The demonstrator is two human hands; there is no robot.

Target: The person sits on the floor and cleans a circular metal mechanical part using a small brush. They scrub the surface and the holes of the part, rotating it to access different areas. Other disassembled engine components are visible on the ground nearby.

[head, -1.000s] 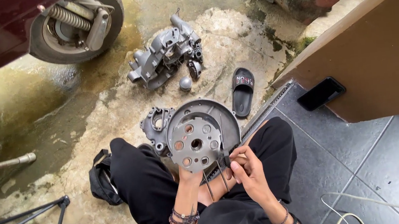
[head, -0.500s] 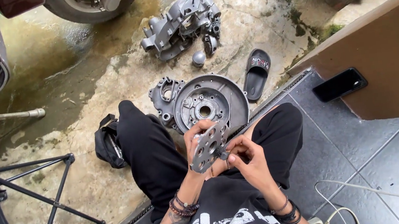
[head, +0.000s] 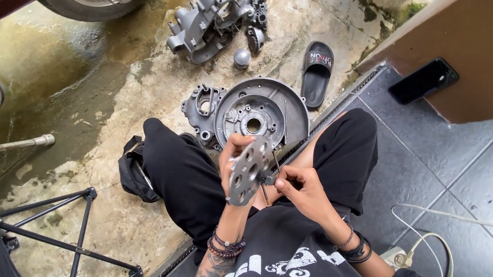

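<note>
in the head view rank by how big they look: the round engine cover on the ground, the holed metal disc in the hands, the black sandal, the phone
1. round engine cover
2. black sandal
3. holed metal disc, though it sits nearer the camera and tilted, so its place against the sandal is unsure
4. phone

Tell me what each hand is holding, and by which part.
The left hand grips a round perforated metal plate by its upper rim, tilted. The right hand pinches a thin dark tool by its upper end, at the plate's edge.
</note>
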